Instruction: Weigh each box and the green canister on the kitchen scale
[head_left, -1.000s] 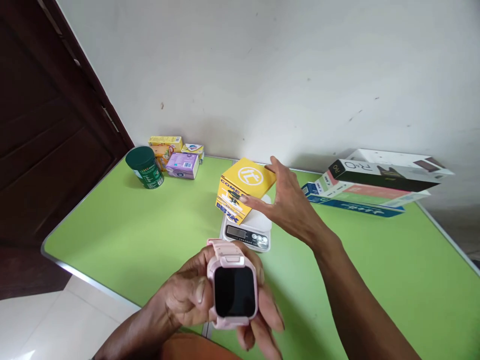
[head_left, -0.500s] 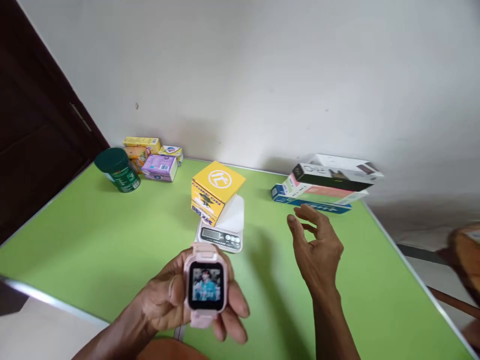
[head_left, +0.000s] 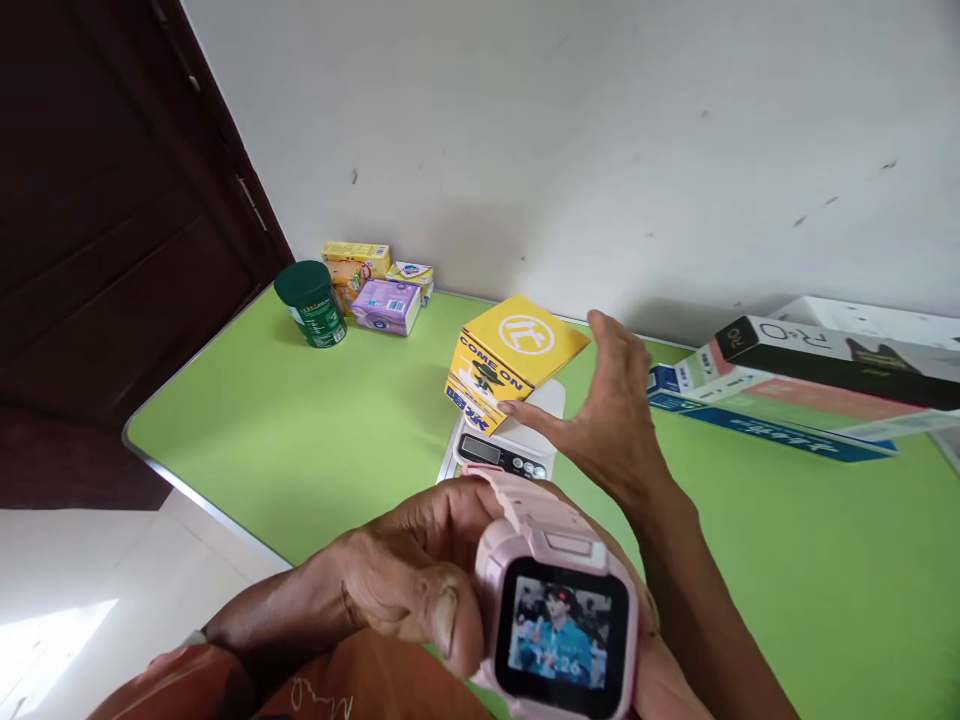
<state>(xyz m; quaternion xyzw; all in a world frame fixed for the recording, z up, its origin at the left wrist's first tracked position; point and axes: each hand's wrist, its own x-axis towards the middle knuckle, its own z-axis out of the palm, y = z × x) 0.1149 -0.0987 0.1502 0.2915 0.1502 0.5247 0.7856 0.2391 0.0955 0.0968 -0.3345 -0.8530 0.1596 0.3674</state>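
Observation:
My left hand is closed around a pink smartwatch, held close to the camera with its screen lit and showing a picture. My right hand reaches forward with fingers spread. Its thumb tip is at the near side of a yellow box and a finger at the box's far corner. The yellow box rests on a small white digital scale on the green table.
A dark green can and small yellow and purple boxes stand at the back left by the wall. A stack of long flat boxes lies at the right. A dark wooden door is at left; the table edge is near me.
My right hand moved from open air at the right back to the yellow box. The watch came closer to the camera, and the view swung to the left.

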